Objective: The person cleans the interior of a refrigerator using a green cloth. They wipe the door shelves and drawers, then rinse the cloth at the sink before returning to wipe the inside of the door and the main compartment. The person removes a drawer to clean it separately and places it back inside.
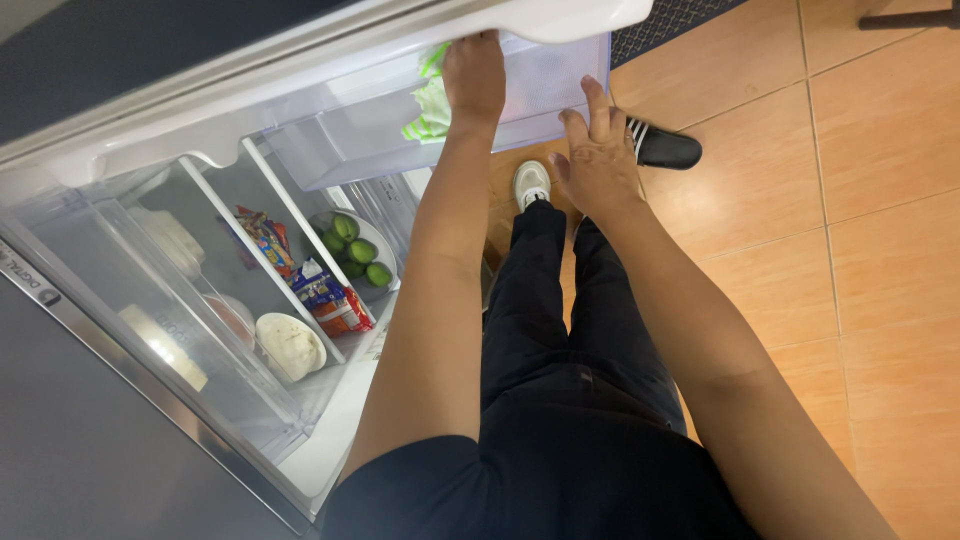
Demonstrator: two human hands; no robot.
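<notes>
Greens: a pale green leafy bunch (430, 105) is lying inside the clear drawer (560, 85), against its near wall, just left of the reaching wrist.
Left hand: the left hand (474, 75) is reaching down into the drawer, fingers going out of sight under the white shelf edge (560, 18); it is touching or just beside the greens, and whether it is gripping them cannot be told.
Right hand: the right hand (598, 155) is hovering outside the drawer, fingers spread and open, holding nothing, its fingertips close to the drawer's front wall.
Drawer: it is standing pulled out from the open fridge (90, 330), its clear walls showing the greens through them.
Fridge shelves: a bowl of limes (358, 252) is sitting below the drawer; colourful snack packets (325, 295) are lying beside it, with a round white lid (290, 345) nearer the camera.
Floor: a person in dark trousers is standing on orange tiles (880, 230), a white shoe (530, 182) showing below the hands and a black slipper (668, 148) lying just right of the open hand.
</notes>
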